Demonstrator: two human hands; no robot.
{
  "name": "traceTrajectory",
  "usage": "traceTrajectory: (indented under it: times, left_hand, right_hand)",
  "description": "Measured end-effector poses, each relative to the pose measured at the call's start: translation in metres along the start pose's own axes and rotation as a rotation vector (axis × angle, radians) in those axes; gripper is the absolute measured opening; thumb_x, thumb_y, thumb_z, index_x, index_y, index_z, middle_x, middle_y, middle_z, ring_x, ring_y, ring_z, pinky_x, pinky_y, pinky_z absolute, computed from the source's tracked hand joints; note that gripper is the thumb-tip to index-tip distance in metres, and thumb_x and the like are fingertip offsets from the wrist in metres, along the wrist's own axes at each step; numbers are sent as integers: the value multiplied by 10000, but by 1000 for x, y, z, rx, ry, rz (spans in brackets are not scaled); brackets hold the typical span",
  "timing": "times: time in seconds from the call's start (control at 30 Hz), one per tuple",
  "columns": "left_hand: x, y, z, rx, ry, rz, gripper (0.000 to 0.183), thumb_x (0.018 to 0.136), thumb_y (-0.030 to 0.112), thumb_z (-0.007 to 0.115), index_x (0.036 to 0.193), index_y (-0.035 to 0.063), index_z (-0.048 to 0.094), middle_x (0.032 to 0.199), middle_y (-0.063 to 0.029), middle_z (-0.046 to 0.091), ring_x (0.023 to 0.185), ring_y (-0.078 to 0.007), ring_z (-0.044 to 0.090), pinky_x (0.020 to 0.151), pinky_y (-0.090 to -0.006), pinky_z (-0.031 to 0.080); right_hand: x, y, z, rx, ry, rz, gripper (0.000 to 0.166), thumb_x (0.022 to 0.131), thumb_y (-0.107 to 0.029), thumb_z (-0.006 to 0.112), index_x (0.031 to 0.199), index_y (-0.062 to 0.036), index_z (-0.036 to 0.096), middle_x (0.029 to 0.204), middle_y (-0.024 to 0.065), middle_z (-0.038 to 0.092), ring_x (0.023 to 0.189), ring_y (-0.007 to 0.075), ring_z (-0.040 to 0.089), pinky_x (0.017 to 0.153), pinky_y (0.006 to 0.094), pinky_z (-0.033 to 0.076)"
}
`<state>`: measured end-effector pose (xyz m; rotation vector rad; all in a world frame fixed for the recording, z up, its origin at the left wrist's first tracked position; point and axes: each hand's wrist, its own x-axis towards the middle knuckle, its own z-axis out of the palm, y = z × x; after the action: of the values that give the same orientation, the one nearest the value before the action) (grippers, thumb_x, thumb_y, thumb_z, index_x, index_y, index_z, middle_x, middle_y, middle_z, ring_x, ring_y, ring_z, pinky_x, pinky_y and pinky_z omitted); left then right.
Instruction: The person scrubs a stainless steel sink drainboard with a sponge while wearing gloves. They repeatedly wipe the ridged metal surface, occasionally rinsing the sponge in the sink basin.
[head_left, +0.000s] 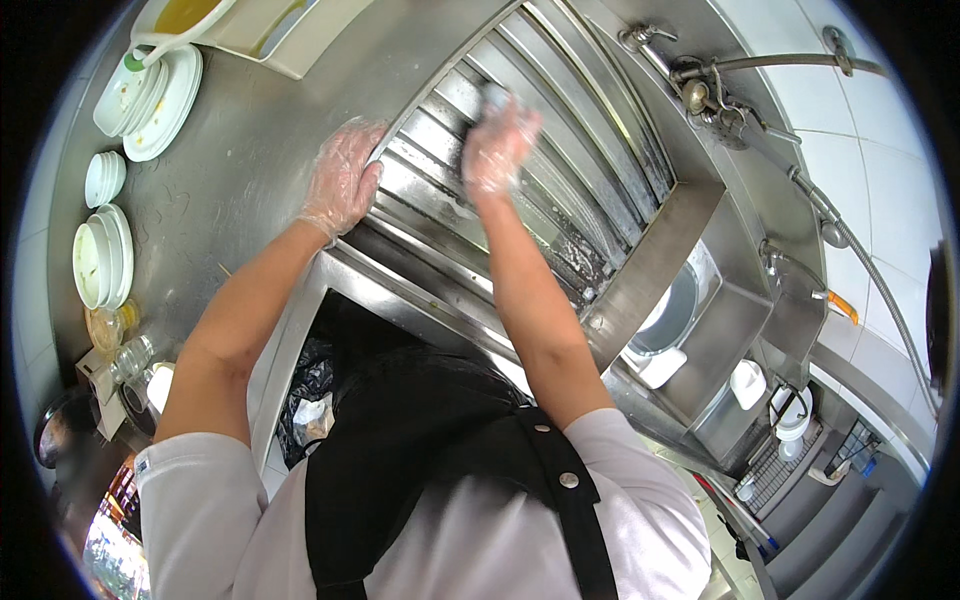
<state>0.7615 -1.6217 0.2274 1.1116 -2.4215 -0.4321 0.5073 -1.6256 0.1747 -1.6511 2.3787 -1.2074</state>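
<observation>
A slatted stainless-steel panel, like a hood baffle filter (450, 180), lies across the sink area before me, wet and with some suds on its slats. My left hand (345, 176), in a clear plastic glove, grips the panel's left edge, thumb on the near side. Over the middle of the slats is my right hand (499, 146), also gloved and blurred by motion. A small greyish thing (495, 96) shows at its fingertips; the blur hides what it is and how the fingers hold it.
Stacked white plates (165, 105), bowls (105, 180) and glass jars (131, 360) line the left counter. A pale bin (277, 56) stands at the top. Right are a sink basin (731, 322), a round metal pot (671, 315) and a spray hose (862, 247) on the wall.
</observation>
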Motion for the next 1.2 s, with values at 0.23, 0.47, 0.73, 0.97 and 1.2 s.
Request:
traceTrajectory:
  times: [0.23,0.47,0.73,0.97,1.2]
  left_hand:
    - [9,5,0,-21,-21,1,518,974,186,552,1468,36,509,1451,-207,558,1375,-441,472,1201,-535,337]
    - [-7,-2,3,18,-32,-14,518,990,195,519,1478,25,499,1450,-235,551,1386,-461,457,1204,-533,331]
    - [0,-1,0,15,-35,-22,520,985,190,506,1474,13,500,1442,-243,556,1376,-470,467,1199,-540,333]
    - [5,2,2,-42,-9,-8,509,989,182,503,1469,12,510,1425,-240,572,1356,-482,481,1180,-548,357]
    - [-4,-3,6,22,-3,-12,504,1001,207,494,1467,16,517,1449,-232,567,1371,-468,486,1176,-548,357]
  right_hand:
    - [-68,206,-52,236,199,188,212,982,-140,593,1135,-23,682,1002,131,715,720,245,618,632,471,532]
    - [-93,205,-39,52,165,438,182,953,-164,627,1040,-7,659,884,160,636,726,371,585,709,517,490]
    - [26,-48,15,185,-40,-100,403,750,112,604,1132,-16,613,990,217,565,959,419,562,813,523,459]
    - [-109,223,-110,-202,235,534,92,973,-112,600,925,-35,585,933,110,647,824,262,616,758,377,518]
    - [-51,22,-32,187,58,166,141,912,-51,617,1053,-57,608,961,135,568,862,322,565,740,476,489]
